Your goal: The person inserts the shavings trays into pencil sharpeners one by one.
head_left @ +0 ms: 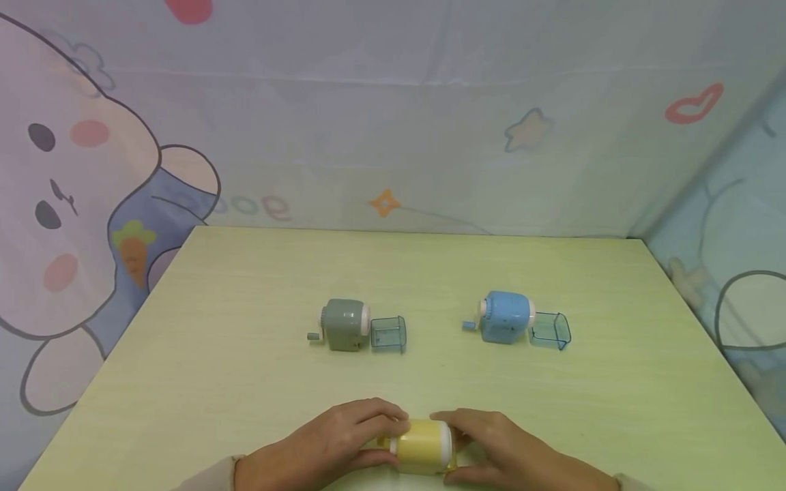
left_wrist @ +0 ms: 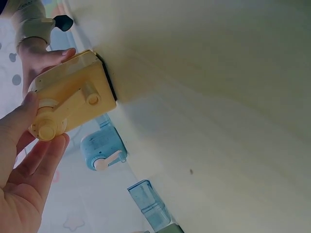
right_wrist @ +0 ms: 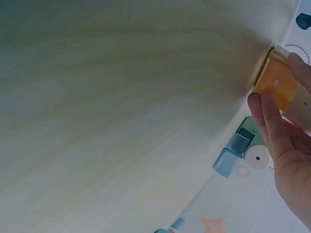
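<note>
A yellow hand-crank pencil sharpener (head_left: 420, 447) with a white rim stands at the table's near edge between both hands. My left hand (head_left: 344, 436) grips its crank end, thumb and fingertips on either side, as the left wrist view shows beside the crank (left_wrist: 73, 104). At the opposite end my right hand (head_left: 506, 447) holds the sharpener by its drawer side, thumb and fingers around the orange-looking clear drawer front (right_wrist: 278, 82). The drawer sits against the body. Part of the sharpener is hidden behind the fingers.
Farther back stand a grey-green sharpener (head_left: 345, 324) with its clear drawer (head_left: 389, 334) extending to the right, and a blue sharpener (head_left: 506, 317) with its blue clear drawer (head_left: 550, 331) likewise. A patterned cloth (head_left: 430, 136) hangs behind the pale table (head_left: 245, 382).
</note>
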### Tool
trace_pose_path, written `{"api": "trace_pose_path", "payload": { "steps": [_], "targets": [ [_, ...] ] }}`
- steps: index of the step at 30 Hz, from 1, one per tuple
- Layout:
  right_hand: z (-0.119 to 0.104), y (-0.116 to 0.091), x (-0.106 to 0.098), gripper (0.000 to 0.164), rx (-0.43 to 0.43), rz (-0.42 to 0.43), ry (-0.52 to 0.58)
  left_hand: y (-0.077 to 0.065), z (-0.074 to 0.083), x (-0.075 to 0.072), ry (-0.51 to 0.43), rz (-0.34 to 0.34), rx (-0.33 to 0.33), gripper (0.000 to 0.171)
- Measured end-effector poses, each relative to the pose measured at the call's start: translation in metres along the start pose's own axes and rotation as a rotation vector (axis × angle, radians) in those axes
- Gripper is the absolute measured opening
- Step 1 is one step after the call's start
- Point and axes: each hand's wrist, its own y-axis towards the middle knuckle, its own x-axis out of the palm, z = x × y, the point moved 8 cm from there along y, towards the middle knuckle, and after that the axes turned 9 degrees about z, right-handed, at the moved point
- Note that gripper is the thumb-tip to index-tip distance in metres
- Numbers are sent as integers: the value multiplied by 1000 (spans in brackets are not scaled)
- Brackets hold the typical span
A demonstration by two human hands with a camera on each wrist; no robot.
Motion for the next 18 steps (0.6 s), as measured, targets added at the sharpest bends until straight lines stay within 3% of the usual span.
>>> {"api": "trace_pose_path", "payload": {
  "steps": [9,18],
  "targets": [
    [0,2,3,58,26,-7,16,1,1,0,10,25,45,39],
    [-2,4,2,56,-6,13,1,2,2,-2,-9,18,16,41]
  ]
}}
